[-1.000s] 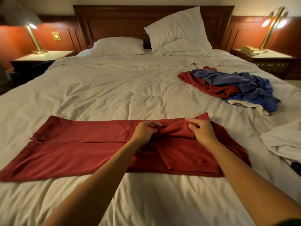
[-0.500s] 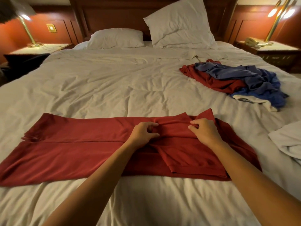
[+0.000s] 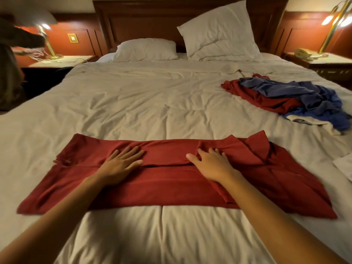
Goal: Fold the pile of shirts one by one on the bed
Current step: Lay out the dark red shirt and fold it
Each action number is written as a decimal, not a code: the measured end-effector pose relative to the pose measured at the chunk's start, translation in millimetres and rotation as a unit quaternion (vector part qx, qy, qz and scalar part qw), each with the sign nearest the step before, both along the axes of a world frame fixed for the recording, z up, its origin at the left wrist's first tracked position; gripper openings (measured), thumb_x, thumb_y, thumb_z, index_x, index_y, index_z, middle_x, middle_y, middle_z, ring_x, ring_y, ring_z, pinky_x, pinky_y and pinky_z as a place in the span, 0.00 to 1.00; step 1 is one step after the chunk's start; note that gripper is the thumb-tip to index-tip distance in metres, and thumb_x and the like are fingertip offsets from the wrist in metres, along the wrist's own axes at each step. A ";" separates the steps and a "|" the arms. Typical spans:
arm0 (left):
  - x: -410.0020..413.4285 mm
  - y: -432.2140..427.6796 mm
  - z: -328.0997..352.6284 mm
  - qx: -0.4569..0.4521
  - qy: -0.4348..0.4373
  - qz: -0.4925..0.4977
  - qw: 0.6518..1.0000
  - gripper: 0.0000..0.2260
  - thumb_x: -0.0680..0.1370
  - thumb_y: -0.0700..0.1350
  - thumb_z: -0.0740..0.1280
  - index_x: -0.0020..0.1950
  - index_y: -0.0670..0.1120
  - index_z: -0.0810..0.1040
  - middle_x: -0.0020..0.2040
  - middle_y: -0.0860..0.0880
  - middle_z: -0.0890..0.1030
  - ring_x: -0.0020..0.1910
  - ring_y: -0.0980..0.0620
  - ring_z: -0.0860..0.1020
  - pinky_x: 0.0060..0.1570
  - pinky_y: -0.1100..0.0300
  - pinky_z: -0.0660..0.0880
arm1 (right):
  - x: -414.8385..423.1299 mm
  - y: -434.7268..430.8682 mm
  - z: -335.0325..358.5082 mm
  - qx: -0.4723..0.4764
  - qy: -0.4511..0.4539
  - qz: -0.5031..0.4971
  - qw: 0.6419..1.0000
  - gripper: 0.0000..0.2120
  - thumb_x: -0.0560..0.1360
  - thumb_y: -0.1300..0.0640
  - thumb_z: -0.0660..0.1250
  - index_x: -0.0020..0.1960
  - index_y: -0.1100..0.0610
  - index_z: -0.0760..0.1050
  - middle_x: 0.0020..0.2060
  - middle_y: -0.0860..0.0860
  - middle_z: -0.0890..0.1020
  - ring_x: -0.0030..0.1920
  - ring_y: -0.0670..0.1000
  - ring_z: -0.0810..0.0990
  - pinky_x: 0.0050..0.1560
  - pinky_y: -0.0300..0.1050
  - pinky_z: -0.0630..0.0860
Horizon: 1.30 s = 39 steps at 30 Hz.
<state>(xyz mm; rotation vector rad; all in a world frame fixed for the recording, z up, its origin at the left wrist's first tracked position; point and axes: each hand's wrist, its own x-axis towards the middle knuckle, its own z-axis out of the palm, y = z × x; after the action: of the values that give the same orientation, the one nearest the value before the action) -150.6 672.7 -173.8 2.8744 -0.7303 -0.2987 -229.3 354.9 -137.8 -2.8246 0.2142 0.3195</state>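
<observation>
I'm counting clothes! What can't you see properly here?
Head view:
Pile of shirts: layers overlap, hiding the count.
White cloth: cut off by the right edge.
Red shirt: partly under left hand and right hand.
Figure beside the lamp: blurred, cut by left edge.

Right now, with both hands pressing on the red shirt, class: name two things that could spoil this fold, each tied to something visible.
1. The collar end bunches up beside the right hand; folding over it would likely trap creases.
2. The left hand presses the red shirt onto a rumpled duvet, so the layers may slip askew.
</observation>
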 end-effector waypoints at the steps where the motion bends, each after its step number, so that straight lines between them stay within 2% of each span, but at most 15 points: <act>1: 0.6 24.8 1.7 0.018 -0.004 0.014 1.000 0.46 0.59 0.81 0.26 0.76 0.68 0.42 0.80 0.61 0.43 0.79 0.56 0.39 0.76 0.52 0.38 | -2.2 20.7 0.3 0.004 -0.031 0.017 0.999 0.38 0.79 0.29 0.45 0.81 0.51 0.54 0.80 0.59 0.53 0.80 0.60 0.48 0.78 0.59 0.43; 3: -1.0 68.8 5.3 0.047 -0.008 0.043 0.998 0.46 0.59 0.81 0.25 0.76 0.69 0.41 0.80 0.60 0.43 0.79 0.56 0.39 0.77 0.51 0.38 | -7.8 60.3 -8.7 0.001 -0.068 0.085 0.994 0.39 0.77 0.28 0.42 0.81 0.50 0.52 0.81 0.55 0.51 0.80 0.57 0.44 0.79 0.58 0.40; 6: -6.7 115.8 10.2 0.088 -0.040 0.076 0.992 0.45 0.59 0.81 0.26 0.76 0.70 0.42 0.81 0.57 0.43 0.79 0.54 0.39 0.77 0.50 0.38 | -15.4 92.7 -32.2 -0.018 -0.077 0.123 0.989 0.54 0.63 0.23 0.25 0.81 0.49 0.48 0.81 0.51 0.48 0.80 0.53 0.43 0.78 0.54 0.38; 9: -10.2 138.5 16.8 0.088 -0.072 0.148 0.982 0.40 0.66 0.82 0.36 0.76 0.72 0.48 0.82 0.51 0.43 0.81 0.49 0.43 0.77 0.48 0.44 | -14.6 92.7 -37.9 -0.007 -0.093 0.091 0.991 0.51 0.63 0.25 0.29 0.81 0.47 0.47 0.81 0.50 0.48 0.80 0.51 0.45 0.78 0.50 0.40; 12: -10.9 147.1 23.2 0.075 -0.087 0.227 0.967 0.34 0.70 0.78 0.49 0.76 0.71 0.55 0.78 0.44 0.53 0.75 0.39 0.57 0.73 0.43 0.56 | -17.1 92.4 -36.6 -0.010 -0.089 0.070 0.994 0.47 0.66 0.26 0.32 0.81 0.44 0.46 0.81 0.51 0.47 0.80 0.51 0.44 0.78 0.48 0.40; 16: -9.3 155.9 35.3 -0.082 -0.024 0.242 0.966 0.38 0.65 0.72 0.65 0.74 0.64 0.68 0.60 0.44 0.71 0.60 0.41 0.75 0.63 0.48 0.71 | -17.7 96.2 -37.3 -0.011 -0.082 0.040 0.996 0.46 0.66 0.26 0.32 0.81 0.43 0.45 0.81 0.52 0.46 0.80 0.51 0.43 0.78 0.48 0.40; 19: -10.2 161.5 48.9 -0.202 0.062 0.197 0.957 0.33 0.63 0.61 0.76 0.68 0.58 0.77 0.57 0.49 0.81 0.58 0.49 0.79 0.56 0.56 0.73 | -18.0 96.6 -36.2 -0.007 -0.083 0.038 0.996 0.45 0.67 0.26 0.33 0.81 0.43 0.45 0.81 0.51 0.46 0.80 0.51 0.43 0.78 0.48 0.41; 23: -18.6 159.3 60.2 -0.354 0.151 0.218 0.897 0.31 0.65 0.47 0.79 0.68 0.55 0.78 0.57 0.48 0.83 0.56 0.50 0.81 0.53 0.59 0.76 | -17.8 94.4 -36.5 0.006 -0.097 0.038 0.995 0.44 0.68 0.26 0.35 0.81 0.43 0.49 0.81 0.51 0.49 0.80 0.50 0.45 0.78 0.48 0.43; 25: -21.2 146.1 71.1 -0.414 0.159 0.225 0.868 0.30 0.66 0.43 0.78 0.68 0.54 0.78 0.56 0.43 0.83 0.55 0.46 0.82 0.51 0.57 0.78 | -19.5 92.4 -35.8 0.060 -0.119 0.030 0.991 0.39 0.74 0.27 0.44 0.80 0.44 0.55 0.80 0.50 0.54 0.80 0.49 0.49 0.79 0.48 0.47; 28: -21.8 99.2 97.1 -0.433 0.158 0.208 0.863 0.27 0.70 0.42 0.78 0.68 0.54 0.78 0.54 0.39 0.82 0.47 0.47 0.82 0.40 0.56 0.80 | -22.4 87.5 -26.0 0.297 -0.208 -0.018 0.932 0.24 0.81 0.43 0.62 0.75 0.48 0.69 0.75 0.49 0.69 0.75 0.46 0.64 0.76 0.46 0.61; 30: -22.0 53.7 111.2 -0.419 0.142 0.160 0.883 0.30 0.68 0.47 0.80 0.69 0.54 0.77 0.58 0.43 0.81 0.52 0.48 0.82 0.50 0.54 0.81 | -26.1 83.0 -12.7 0.452 -0.244 -0.085 0.854 0.20 0.81 0.48 0.63 0.72 0.50 0.72 0.69 0.48 0.76 0.70 0.47 0.73 0.70 0.43 0.70; 32: -29.4 -3.6 121.7 -0.402 0.154 0.097 0.898 0.30 0.71 0.47 0.79 0.71 0.54 0.75 0.63 0.44 0.79 0.58 0.47 0.80 0.59 0.53 0.78 | -33.8 77.1 1.4 0.578 -0.218 -0.172 0.767 0.19 0.82 0.46 0.62 0.71 0.48 0.72 0.64 0.49 0.79 0.63 0.50 0.79 0.61 0.46 0.77; 34: -41.1 -58.6 123.3 -0.377 0.210 0.043 0.901 0.28 0.77 0.48 0.73 0.75 0.59 0.68 0.65 0.47 0.77 0.55 0.49 0.80 0.52 0.55 0.79 | -45.1 69.4 13.7 0.666 -0.146 -0.244 0.690 0.17 0.81 0.42 0.61 0.67 0.46 0.74 0.58 0.51 0.82 0.54 0.54 0.83 0.51 0.53 0.82; 37: -53.0 -109.1 110.7 -0.392 0.294 0.039 0.871 0.24 0.81 0.47 0.67 0.76 0.57 0.65 0.60 0.53 0.76 0.44 0.44 0.83 0.34 0.56 0.80 | -62.9 59.3 21.5 0.684 -0.055 -0.285 0.669 0.13 0.80 0.43 0.62 0.54 0.49 0.78 0.48 0.54 0.83 0.45 0.55 0.82 0.42 0.51 0.80; 39: -51.3 -114.3 92.6 -0.402 0.222 0.070 0.886 0.17 0.82 0.45 0.66 0.71 0.50 0.72 0.60 0.50 0.79 0.45 0.46 0.83 0.36 0.54 0.81 | -67.7 54.1 17.7 0.677 -0.044 -0.270 0.683 0.14 0.79 0.45 0.65 0.60 0.51 0.77 0.53 0.54 0.82 0.46 0.53 0.81 0.42 0.48 0.78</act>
<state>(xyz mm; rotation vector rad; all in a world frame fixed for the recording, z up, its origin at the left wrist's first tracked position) -201.9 558.4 -81.2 1.9524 -0.4120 -0.4761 -297.0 409.0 -120.1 -1.1950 0.5033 0.0937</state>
